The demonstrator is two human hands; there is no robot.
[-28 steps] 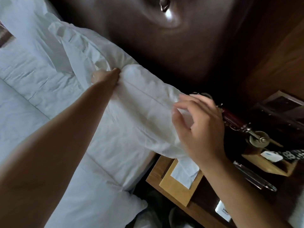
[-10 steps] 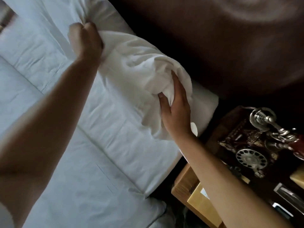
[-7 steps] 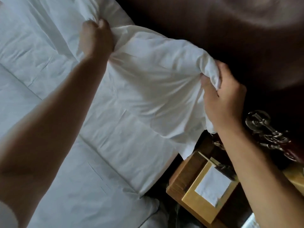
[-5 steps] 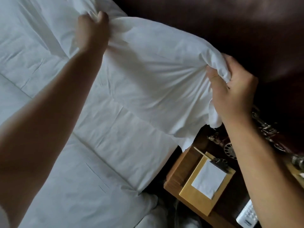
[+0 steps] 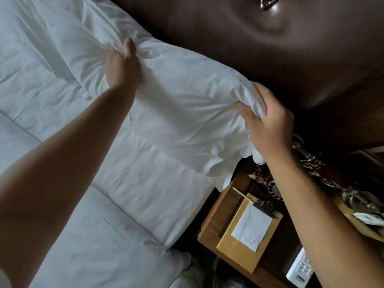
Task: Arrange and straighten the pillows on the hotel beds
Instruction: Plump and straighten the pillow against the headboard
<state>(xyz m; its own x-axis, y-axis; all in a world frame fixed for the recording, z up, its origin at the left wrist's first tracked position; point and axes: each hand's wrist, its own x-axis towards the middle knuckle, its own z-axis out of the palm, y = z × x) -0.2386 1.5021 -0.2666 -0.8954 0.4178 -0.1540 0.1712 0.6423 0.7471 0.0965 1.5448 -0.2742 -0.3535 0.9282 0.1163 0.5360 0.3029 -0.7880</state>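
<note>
A white pillow (image 5: pixel 187 104) lies against the dark headboard (image 5: pixel 249 44) at the head of the bed, stretched between my two hands. My left hand (image 5: pixel 121 65) clutches a bunch of its fabric at the far end. My right hand (image 5: pixel 268 123) grips its near corner at the bed's right edge, with cloth bunched in the fist. A second white pillow (image 5: pixel 68 34) lies further left along the headboard. Under both lies the white bed cover (image 5: pixel 135 183).
A wooden nightstand (image 5: pixel 216 221) stands right of the bed. On it are a notepad holder (image 5: pixel 247 229) with white paper, an ornate rotary telephone (image 5: pixel 311 169) and a white remote (image 5: pixel 299 269). A metal fitting (image 5: pixel 268 2) shines on the headboard.
The pillow has been spread out and lowered against the headboard. My right hand shifted from its side to gripping its near corner; my left hand kept its hold on the far end.
</note>
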